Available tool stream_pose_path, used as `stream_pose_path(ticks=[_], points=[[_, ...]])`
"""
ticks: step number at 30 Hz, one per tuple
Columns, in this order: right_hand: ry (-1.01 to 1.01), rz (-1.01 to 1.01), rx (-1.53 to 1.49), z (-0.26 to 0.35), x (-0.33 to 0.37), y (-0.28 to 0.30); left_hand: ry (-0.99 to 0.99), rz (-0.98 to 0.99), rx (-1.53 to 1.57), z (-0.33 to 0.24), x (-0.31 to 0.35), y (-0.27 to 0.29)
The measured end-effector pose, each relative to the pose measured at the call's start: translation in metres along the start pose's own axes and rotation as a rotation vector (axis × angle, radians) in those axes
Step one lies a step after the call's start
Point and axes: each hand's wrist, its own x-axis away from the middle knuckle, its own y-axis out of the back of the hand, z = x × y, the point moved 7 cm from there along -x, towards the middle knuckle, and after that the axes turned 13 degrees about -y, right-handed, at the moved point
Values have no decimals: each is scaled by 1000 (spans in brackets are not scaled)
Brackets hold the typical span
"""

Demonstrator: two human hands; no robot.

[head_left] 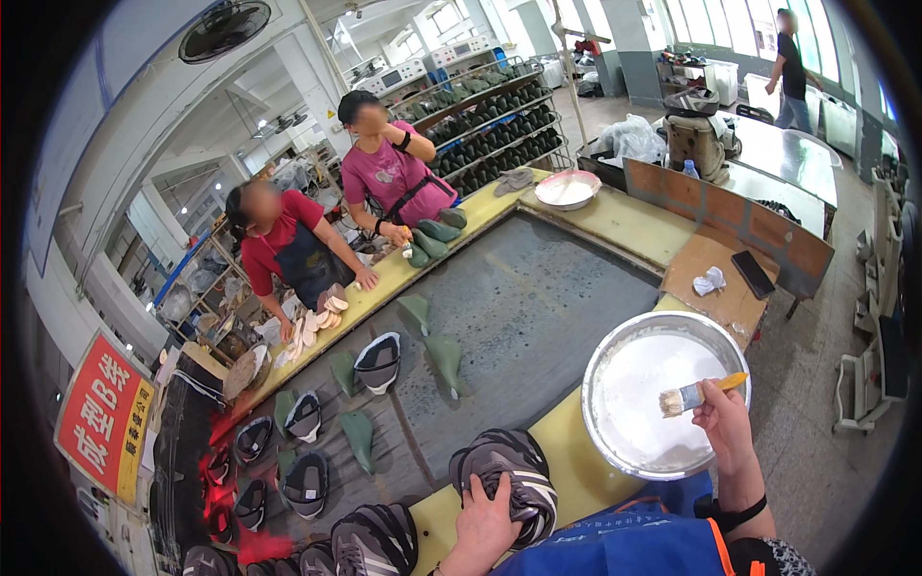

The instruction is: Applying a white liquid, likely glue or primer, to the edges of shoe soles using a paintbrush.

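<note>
My right hand (724, 422) pinches the yellow handle of a paintbrush (690, 396), whose pale, coated bristles point left. The brush is over a wide metal basin (590, 422) of white liquid. At the table's near edge, my left hand (486, 516) grips the topmost of several stacked shoe uppers (526, 466), dark grey with light stripes. Its fingers lie over the laced front and the thumb is spread to the side. More striped uppers (375, 542) are bunched to the left of that hand.
Green shoe lasts (356, 440) and dark uppers (377, 363) lie on a grey conveyor belt (538, 278) with a yellow border. Across it, one co-worker (399, 173) touches lasts; another (298, 245) stands by pale insoles (309, 326). A phone (752, 275) lies beyond the basin.
</note>
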Motion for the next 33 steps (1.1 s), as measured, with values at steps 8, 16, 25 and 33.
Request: stream_pose_path(ticks=[8,16,25,33], points=[[6,-6,-4,3,3,-1,-55,-49,80,12,3,12],[-18,72,6,3,2,-7,-39,-206,164,29,22,70],[-6,78,25,-1,0,-8,-80,-871,1006,46,27,101],[1,68,63,3,3,-7,72,-677,2048,33,-16,33]])
